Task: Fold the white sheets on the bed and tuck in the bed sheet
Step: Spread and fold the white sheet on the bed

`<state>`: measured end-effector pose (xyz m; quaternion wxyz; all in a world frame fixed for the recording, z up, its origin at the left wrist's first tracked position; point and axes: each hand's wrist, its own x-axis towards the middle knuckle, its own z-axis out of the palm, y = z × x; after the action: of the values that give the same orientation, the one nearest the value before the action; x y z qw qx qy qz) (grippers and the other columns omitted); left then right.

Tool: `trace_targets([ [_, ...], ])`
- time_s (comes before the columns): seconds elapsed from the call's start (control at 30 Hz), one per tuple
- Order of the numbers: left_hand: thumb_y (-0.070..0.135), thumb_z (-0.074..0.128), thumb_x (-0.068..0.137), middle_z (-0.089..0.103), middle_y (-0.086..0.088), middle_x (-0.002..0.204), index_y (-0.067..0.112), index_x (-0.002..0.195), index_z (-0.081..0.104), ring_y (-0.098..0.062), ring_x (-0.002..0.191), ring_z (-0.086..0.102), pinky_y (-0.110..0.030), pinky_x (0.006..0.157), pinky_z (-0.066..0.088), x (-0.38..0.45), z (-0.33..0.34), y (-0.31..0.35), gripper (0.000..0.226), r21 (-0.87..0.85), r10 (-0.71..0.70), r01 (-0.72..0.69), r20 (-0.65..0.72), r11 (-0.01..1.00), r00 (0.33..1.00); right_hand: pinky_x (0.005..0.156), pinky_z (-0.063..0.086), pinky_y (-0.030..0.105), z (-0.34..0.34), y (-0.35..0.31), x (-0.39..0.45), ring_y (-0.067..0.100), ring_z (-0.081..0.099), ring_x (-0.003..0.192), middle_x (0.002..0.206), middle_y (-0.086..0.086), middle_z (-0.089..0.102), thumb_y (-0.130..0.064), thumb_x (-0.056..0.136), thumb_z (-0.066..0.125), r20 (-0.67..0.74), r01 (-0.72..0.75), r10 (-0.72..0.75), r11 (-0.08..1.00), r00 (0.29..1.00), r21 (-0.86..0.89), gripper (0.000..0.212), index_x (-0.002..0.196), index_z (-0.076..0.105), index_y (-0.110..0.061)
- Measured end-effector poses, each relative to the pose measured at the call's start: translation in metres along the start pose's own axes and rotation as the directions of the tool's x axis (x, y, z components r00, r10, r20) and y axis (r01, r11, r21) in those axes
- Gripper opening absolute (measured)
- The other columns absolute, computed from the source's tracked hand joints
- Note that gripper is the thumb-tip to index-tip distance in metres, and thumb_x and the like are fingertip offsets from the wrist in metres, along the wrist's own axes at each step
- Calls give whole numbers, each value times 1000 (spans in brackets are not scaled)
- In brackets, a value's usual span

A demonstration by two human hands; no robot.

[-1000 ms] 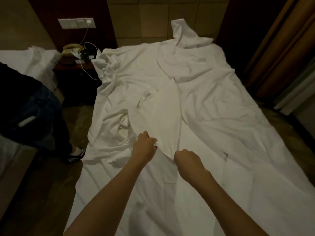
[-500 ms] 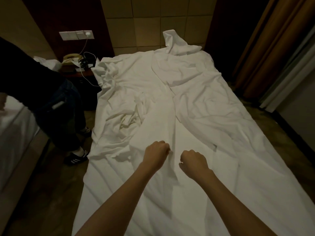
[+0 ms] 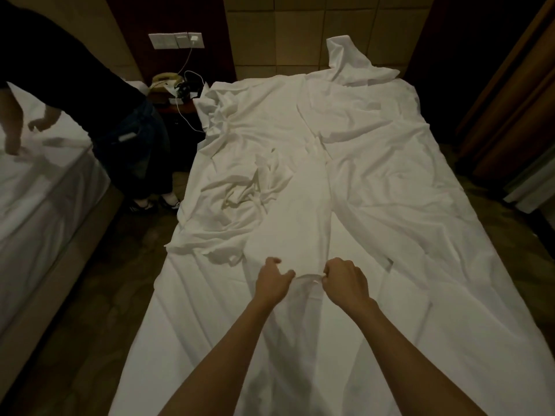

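Note:
A long white sheet [image 3: 300, 211] lies in a narrow strip down the middle of the bed [image 3: 450, 325], crumpled on its left side. My left hand [image 3: 273, 280] and my right hand [image 3: 345, 282] each pinch the near edge of this sheet, a hand's width apart, with the edge stretched between them. Another rumpled white sheet [image 3: 375, 139] covers the far right of the bed, one corner standing up against the headboard. A flat bed sheet lies underneath, hanging over the left side.
Another person in dark clothes [image 3: 126, 121] bends over a second bed [image 3: 36, 205] on the left. A nightstand [image 3: 177, 100] with a telephone and cables stands between the beds. Brown curtains [image 3: 516, 109] hang at the right. Dark floor runs along both sides.
Both my hands have pulled the sheet's near edge toward me and spread slightly apart. The other person has stepped farther into view and leans over the left bed.

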<state>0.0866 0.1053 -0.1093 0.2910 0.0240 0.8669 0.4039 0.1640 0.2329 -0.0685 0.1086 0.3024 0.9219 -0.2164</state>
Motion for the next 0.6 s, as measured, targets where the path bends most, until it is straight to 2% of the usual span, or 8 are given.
trace_targets([
  [0.03, 30, 61, 89, 54, -11, 122, 10, 128, 45, -26, 106, 58, -36, 90, 48, 3, 3, -2, 47, -178, -206, 217, 79, 960, 975, 63, 39, 25, 1, 7, 1, 25, 65, 87, 98, 8, 68, -11, 90, 49, 7, -2, 2, 1000, 1000, 14, 16, 96, 64, -9],
  [0.1, 32, 59, 91, 56, -12, 102, 8, 117, 47, -24, 88, 61, -35, 75, 50, 9, 10, 1, 37, -476, -408, 519, 321, 711, 854, 62, 43, 25, 5, 20, 2, 23, 66, 82, 92, 6, 69, -11, 89, 50, 18, -1, 1, 999, 1000, 33, 16, 93, 65, -11],
  [0.17, 26, 60, 92, 55, -14, 90, 7, 101, 50, -24, 77, 58, -32, 66, 48, 20, 21, 5, 24, -657, -406, 605, 453, 449, 794, 60, 45, 25, 8, 30, 2, 21, 65, 76, 85, 3, 69, -10, 88, 50, 20, 5, -5, 1000, 1000, 27, 16, 87, 66, -12],
  [0.23, 15, 60, 92, 55, -15, 90, 2, 104, 53, -26, 76, 56, -33, 65, 47, 31, 37, 8, 19, -755, -426, 578, 434, 309, 794, 59, 44, 25, 10, 37, 2, 22, 64, 75, 85, 3, 69, -10, 88, 51, 15, 16, -16, 1000, 1000, 16, 15, 85, 65, -13],
  [0.3, 0, 59, 89, 57, -14, 94, 1, 109, 55, -24, 76, 55, -34, 66, 48, 38, 49, 13, 20, -812, -437, 449, 274, 372, 857, 61, 42, 25, 11, 41, 3, 22, 64, 78, 88, 3, 68, -11, 89, 51, 23, 31, -31, 1000, 999, -4, 14, 89, 65, -14],
  [0.37, -6, 59, 85, 52, -8, 107, 5, 115, 52, -19, 89, 52, -27, 76, 45, 41, 54, 16, 32, -707, -358, 179, -113, 684, 927, 62, 43, 25, 14, 44, 5, 22, 64, 79, 89, 3, 68, -12, 89, 53, 54, 49, -47, 999, 997, -23, 14, 91, 66, -13],
  [0.43, -5, 57, 85, 49, -2, 117, 7, 125, 47, -11, 104, 46, -14, 87, 35, 36, 53, 20, 43, -427, -83, -74, -338, 901, 938, 62, 47, 27, 15, 44, 10, 23, 65, 77, 88, 6, 69, -11, 88, 53, 90, 62, -60, 998, 994, -18, 14, 87, 67, -10],
  [0.6, -4, 52, 86, 58, -1, 109, 8, 108, 58, -9, 101, 52, -22, 89, 41, 36, 54, 27, 25, -25, 389, -421, -340, 907, 856, 80, 51, 32, -8, 23, 38, 28, 63, 96, 108, 8, 67, -15, 89, 50, -42, 63, -57, 988, 997, 139, 25, 110, 64, -13],
])
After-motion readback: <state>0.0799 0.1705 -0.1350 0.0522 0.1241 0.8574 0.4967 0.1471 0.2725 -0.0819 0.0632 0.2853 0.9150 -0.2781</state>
